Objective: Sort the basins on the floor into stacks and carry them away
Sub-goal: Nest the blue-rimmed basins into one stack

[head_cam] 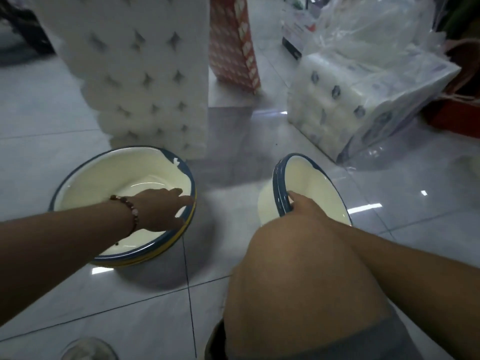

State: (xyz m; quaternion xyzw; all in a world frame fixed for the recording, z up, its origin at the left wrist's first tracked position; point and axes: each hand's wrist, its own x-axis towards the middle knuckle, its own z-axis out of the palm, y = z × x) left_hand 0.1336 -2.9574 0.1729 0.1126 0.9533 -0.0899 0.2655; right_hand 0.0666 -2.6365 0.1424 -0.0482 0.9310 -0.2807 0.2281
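Your left hand point(161, 211) reaches across the big stack of basins point(124, 203), fingers stretched out nearly straight toward its far-right rim, palm low over the edge — touching or close to it, though I can't tell whether anything is hooked under the lip. That stack sits flat on the tiled floor point(52, 126) just in front of the tall white pack of toilet rolls point(145, 74), and the bands at its edge — blue on top, yellow beneath — suggest several basins already nested.

Right of that pack, past a bare strip of tile, your right hand point(306, 209) grips the smaller stack of basins point(306, 183) by its near-left rim: the fingers curl over the blue lip and out of sight, and the stack is tipped up on edge, its cream inside facing right. Doubled blue rims show it holds more than one basin. Your bare knee point(298, 268) hides its lower part.

Farther right of the tall pack lies a second, toppled pack of rolls in clear wrap point(363, 105), with a red patterned box point(233, 42) behind, between the two packs.

Sorting looks close to done; you seem to be on the gathering step. Next, I'd judge, you need a firm hold on the left stack's rim, and then either nest the smaller stack into it or lift each separately. Keep the tilted one from sliding apart as it comes up.
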